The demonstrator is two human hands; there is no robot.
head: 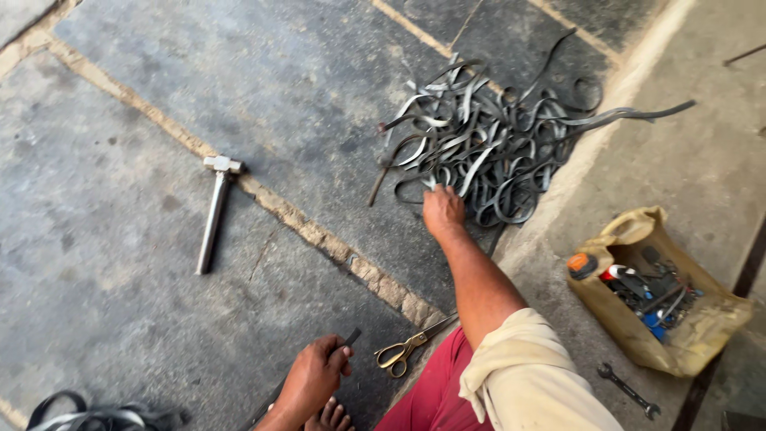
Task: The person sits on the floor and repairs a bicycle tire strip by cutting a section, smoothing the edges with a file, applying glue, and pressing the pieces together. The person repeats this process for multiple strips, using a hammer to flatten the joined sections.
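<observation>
The right hand (443,211) is stretched out to the near edge of a tangled heap of grey, flat rubber strips (491,140) on the dark stone floor (263,80); its fingers are closed on the end of one strip there. A short dark strip piece (349,338) is pinched in the left hand (315,379), held low, close to the body. Brass-handled scissors (411,345) are seen on the floor between the two arms. A steel hammer (215,209) lies well apart to the left. A tan bag of tools (656,297) and a wrench (629,390) are placed to the right.
</observation>
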